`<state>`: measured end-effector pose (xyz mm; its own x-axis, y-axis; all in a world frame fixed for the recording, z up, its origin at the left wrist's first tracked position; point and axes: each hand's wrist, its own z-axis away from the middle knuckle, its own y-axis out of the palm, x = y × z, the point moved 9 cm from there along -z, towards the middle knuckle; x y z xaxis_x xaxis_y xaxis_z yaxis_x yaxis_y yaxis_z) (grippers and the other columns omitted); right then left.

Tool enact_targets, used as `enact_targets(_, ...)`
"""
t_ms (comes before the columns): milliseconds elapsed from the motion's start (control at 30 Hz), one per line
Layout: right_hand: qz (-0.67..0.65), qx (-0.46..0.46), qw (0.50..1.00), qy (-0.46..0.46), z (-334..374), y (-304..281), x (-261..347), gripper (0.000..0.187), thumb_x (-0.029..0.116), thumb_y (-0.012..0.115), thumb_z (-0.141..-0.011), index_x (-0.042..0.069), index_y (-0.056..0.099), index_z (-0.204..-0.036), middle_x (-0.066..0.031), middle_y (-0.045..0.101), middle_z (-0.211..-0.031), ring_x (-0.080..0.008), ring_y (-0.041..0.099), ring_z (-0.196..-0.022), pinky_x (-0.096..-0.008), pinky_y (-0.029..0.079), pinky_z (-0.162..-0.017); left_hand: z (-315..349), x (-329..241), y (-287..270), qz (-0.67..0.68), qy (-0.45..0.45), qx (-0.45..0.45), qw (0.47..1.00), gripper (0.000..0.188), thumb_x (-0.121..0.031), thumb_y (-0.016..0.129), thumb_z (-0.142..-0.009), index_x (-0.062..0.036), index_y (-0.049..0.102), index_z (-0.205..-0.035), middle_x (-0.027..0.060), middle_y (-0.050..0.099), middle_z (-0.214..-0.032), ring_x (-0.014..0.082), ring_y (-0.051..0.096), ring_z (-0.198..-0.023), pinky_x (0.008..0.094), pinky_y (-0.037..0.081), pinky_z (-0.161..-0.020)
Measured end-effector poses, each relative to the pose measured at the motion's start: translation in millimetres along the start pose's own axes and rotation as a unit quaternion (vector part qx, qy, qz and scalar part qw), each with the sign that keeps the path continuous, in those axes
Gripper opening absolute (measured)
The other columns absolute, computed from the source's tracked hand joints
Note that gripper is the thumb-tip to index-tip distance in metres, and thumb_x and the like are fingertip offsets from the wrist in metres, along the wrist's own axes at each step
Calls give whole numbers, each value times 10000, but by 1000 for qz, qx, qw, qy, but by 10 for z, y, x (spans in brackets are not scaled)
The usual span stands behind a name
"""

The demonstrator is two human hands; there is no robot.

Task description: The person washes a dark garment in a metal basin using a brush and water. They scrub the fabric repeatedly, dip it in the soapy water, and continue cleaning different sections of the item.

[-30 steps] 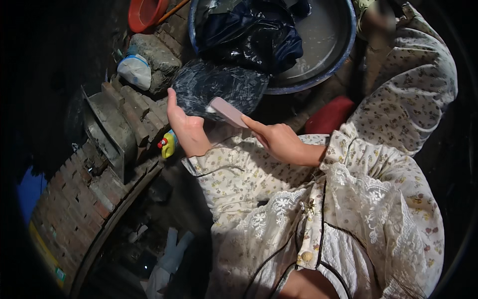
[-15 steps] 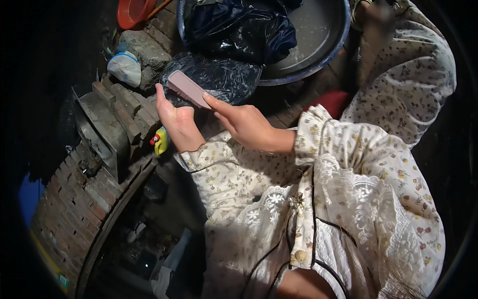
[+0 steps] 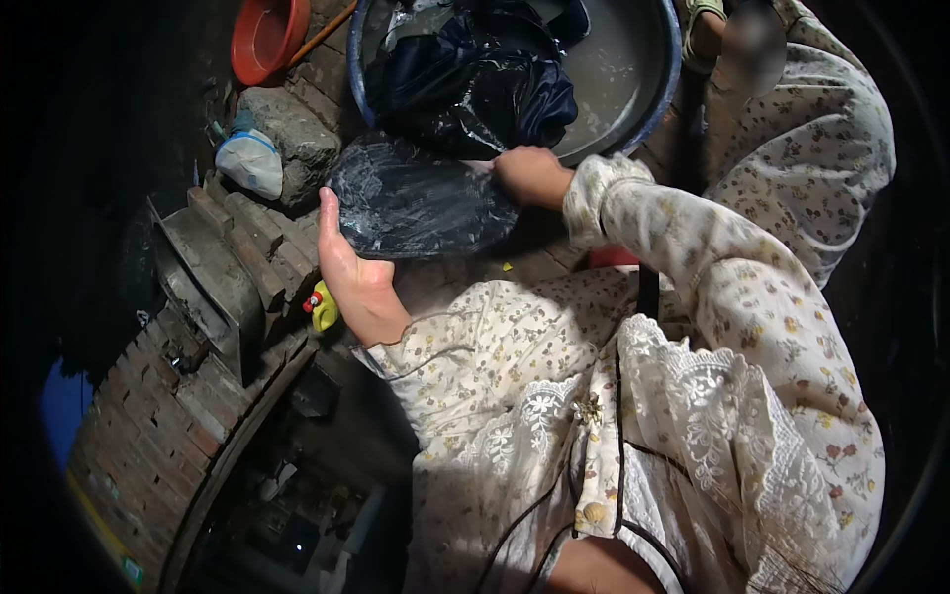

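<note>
My left hand [image 3: 364, 289] is raised at the left, its thumb stretched up and apart. Its fingers are hidden by a dark, wet, soapy cloth [image 3: 421, 213] that lies spread against the hand. My right hand [image 3: 534, 176] is closed on a pink scrubbing brush [image 3: 479, 165] at the cloth's upper right edge; only a sliver of the brush shows beside the fist. Beyond both hands, more dark blue wet fabric [image 3: 475, 89] heaps in a large blue-rimmed basin [image 3: 676, 59] of greyish water and continues toward the spread cloth.
A red-orange bowl [image 3: 265, 45] stands at the far left. A grey stone block [image 3: 289, 134], a white bag [image 3: 249, 163], a metal tray [image 3: 203, 267] and bricks [image 3: 163, 411] line the left side. A yellow bottle [image 3: 325, 309] with a red cap is by my left wrist.
My right hand has moved up and right with the brush, from above my left palm to the cloth's far edge. The cloth now extends lower, nearer my left thumb.
</note>
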<state>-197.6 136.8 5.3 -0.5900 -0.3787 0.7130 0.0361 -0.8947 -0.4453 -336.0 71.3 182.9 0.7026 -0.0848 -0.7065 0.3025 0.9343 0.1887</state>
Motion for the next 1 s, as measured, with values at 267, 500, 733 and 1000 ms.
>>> enact_targets(267,-103,10,994,28,-493,-179,-111,298,283,541,-814,91,655,-1010,-174,639,-989,-335,607,-946,-386,480,-799,-95,11,147,-89,64,-19,994,364,-219,559,-878,55,536,-1117,148,590,-1100,263,578,-994,388,476,-853)
enact_targets(500,37,40,998,25,-997,165,-723,206,204,570,-751,85,693,-865,-145,661,-901,-298,643,-842,-365,516,-701,223,-116,159,-81,68,-10,994,338,-187,561,-876,62,534,-1104,150,588,-1098,262,584,-981,389,486,-836)
enact_targets(733,-428,24,895,127,-630,140,325,190,157,527,-799,74,682,-872,-102,664,-812,-259,644,-785,-328,510,-665,447,-8,361,-47,29,31,998,336,-184,557,-874,71,533,-1091,166,585,-1095,275,590,-967,408,487,-835)
enact_targets(1000,-285,58,957,13,-1186,365,561,119,137,557,-802,75,635,-737,-82,561,-621,-233,542,-526,-336,438,-486,661,-250,497,-95,100,-4,990,328,-182,524,-889,83,527,-1083,175,584,-1070,275,594,-951,389,502,-814)
